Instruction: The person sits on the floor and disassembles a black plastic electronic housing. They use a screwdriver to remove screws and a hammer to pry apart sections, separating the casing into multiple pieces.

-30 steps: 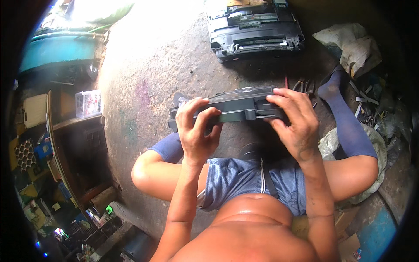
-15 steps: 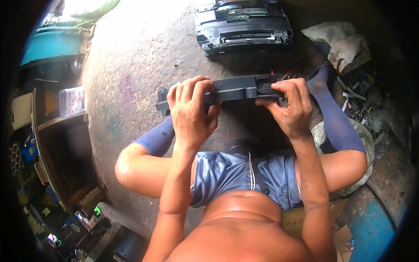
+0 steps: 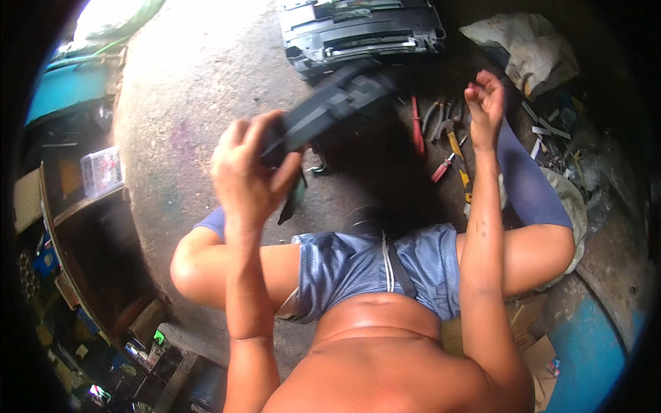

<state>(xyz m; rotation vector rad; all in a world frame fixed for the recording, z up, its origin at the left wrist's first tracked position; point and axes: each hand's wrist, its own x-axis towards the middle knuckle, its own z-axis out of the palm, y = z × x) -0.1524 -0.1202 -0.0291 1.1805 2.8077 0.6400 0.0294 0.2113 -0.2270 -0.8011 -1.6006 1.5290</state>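
Observation:
My left hand (image 3: pixel 248 162) grips one end of a long black plastic part (image 3: pixel 337 103). The part slants up and to the right, its far end blurred by motion. Away to the right, my right hand (image 3: pixel 486 103) is raised with nothing in it, fingers loosely bent and apart. Below it on the floor lie a long red tool (image 3: pixel 417 124), pliers (image 3: pixel 432 118), a tool with a yellow-and-black handle (image 3: pixel 458 162) and a screwdriver with a red handle (image 3: pixel 442 168). Beyond the held part stands a black, opened-up machine body (image 3: pixel 365 38), which looks like a printer.
A pale crumpled sack (image 3: pixel 527 51) lies at the far right, with scraps (image 3: pixel 551 131) below it. On the left, a clear plastic box (image 3: pixel 102 171) sits on a wooden cabinet (image 3: pixel 89 206). Small dark pieces (image 3: pixel 292 203) lie on the floor near my left wrist.
My right hand has let go of the black part and moved up, away from it. My left hand has shifted left and tilted the part upward. Tools on the floor have come into sight.

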